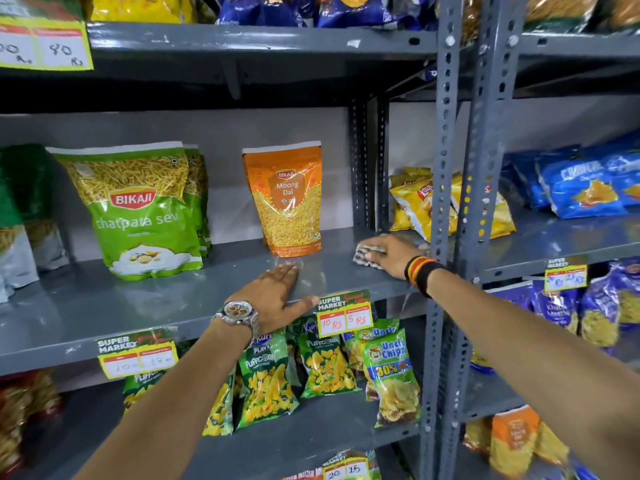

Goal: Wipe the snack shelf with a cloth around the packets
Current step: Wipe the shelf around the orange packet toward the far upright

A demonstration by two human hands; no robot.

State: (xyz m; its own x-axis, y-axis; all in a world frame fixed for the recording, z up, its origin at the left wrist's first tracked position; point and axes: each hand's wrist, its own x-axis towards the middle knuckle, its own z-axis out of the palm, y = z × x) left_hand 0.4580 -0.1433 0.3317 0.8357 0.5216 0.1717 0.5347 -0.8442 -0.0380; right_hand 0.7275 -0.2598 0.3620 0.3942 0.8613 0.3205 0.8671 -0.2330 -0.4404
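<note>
Our right hand (391,252) presses flat on the cloth (367,255) at the shelf's (173,306) right end, just right of the orange packet (284,199). Our left hand (277,294) rests open on the near edge. Unwiped shelf stretches leftward toward the green packet (138,209); we judge the right hand sweeps.

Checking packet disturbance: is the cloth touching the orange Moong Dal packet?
Apart. The head view shows bare grey shelf between cloth and Moong Dal packet.
</note>
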